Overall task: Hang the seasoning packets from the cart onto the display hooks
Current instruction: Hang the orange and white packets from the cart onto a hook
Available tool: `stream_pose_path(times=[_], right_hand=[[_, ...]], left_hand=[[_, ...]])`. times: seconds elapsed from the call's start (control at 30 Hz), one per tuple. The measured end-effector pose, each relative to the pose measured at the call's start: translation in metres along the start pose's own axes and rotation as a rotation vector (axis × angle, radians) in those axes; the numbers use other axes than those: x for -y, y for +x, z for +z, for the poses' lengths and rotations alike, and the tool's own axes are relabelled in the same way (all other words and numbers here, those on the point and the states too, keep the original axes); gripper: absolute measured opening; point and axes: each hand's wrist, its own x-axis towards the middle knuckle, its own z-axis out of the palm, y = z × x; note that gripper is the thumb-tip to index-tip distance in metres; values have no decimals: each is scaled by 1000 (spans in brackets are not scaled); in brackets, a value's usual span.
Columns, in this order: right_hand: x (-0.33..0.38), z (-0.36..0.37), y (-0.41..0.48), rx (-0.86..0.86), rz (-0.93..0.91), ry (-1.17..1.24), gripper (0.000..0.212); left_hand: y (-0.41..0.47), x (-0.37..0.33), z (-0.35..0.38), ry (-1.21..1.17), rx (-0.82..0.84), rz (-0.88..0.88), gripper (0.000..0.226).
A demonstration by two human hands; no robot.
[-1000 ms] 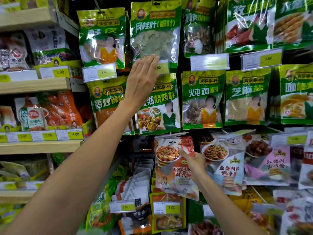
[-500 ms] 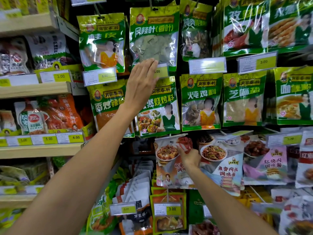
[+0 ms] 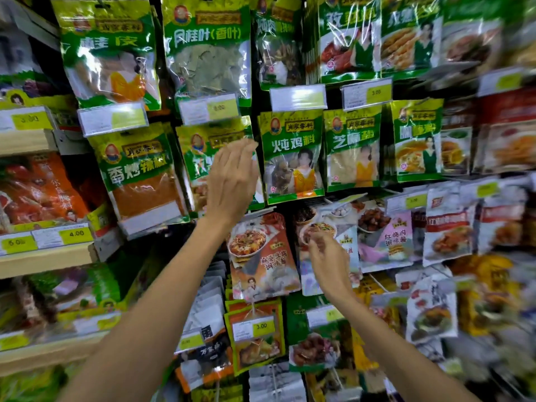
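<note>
A mapo tofu sauce packet point(image 3: 262, 256), orange and white with a dish picture, hangs in the third row of the display. My right hand point(image 3: 329, 258) is just to its right, off the packet, in front of the neighbouring fish-flavour sauce packet point(image 3: 346, 242). Its fingers are loosely curled together with nothing visible in them. My left hand point(image 3: 232, 181) is raised higher, flat and holding nothing, in front of a green barbecue seasoning packet point(image 3: 200, 152). The cart is out of view.
Green seasoning packets fill the upper hook rows, among them bay leaf point(image 3: 207, 50) and stewed chicken spice point(image 3: 293, 158). Price tags point(image 3: 298, 97) stick out on the hook ends. Wooden shelves point(image 3: 43, 255) with packets stand on the left. More sauce packets point(image 3: 446, 230) hang on the right.
My left hand has dropped from the bay leaf price tag to the row below. My right hand has let go of the mapo tofu packet and moved right. The camera came closer.
</note>
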Motion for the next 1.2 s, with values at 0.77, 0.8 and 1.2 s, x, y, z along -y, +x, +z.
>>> stream_pose_path(times=[0.77, 0.8, 1.2], right_hand=[[-309, -392, -278, -335, 856, -340, 16], [-314, -402, -286, -352, 891, -340, 16], [-411, -482, -309, -670, 1158, -319, 12]], left_hand=[[-262, -554, 74, -1163, 1296, -747, 16], [-263, -568, 76, -1162, 1336, -719, 15], [-260, -723, 168, -1280, 1630, -277, 28]])
